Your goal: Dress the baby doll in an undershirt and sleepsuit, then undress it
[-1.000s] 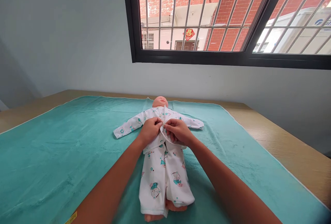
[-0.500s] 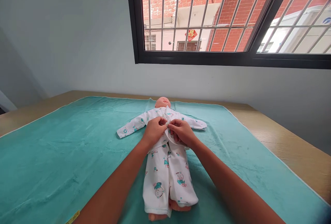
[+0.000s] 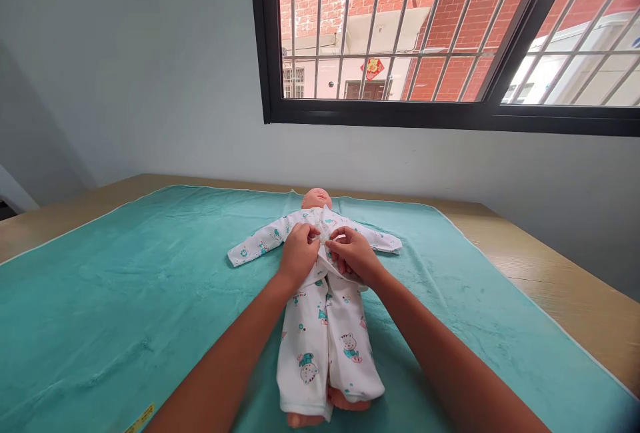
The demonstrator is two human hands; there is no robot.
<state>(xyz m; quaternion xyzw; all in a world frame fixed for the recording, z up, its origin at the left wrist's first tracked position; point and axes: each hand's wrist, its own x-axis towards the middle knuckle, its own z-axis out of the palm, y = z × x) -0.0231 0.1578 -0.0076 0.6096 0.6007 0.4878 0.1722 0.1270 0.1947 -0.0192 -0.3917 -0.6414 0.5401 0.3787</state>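
A baby doll (image 3: 316, 198) lies on its back, head at the far end and feet toward me. It wears a white printed baby jacket (image 3: 327, 220) with the sleeves spread out and matching trousers (image 3: 305, 353). Over the chest, my left hand (image 3: 301, 252) pinches the jacket's front edge. My right hand (image 3: 353, 253) pinches the opposite edge just beside it, fingers curled. A small gap lies between the two sets of fingertips. Whatever fastening may be under the fingers is too small to make out. Bare doll feet (image 3: 350, 401) stick out of the trouser legs.
A teal blanket (image 3: 125, 300) lies beneath the doll, spread over a wooden table (image 3: 560, 266). Behind the table rises a pale wall (image 3: 150, 86) with a black-framed, barred window (image 3: 380, 113). A yellow label (image 3: 141, 418) shows at the lower left.
My fingertips have moved slightly apart at the jacket front, the left hand drawing a little to the left and up. The doll lies as before; the camera view has shifted slightly.
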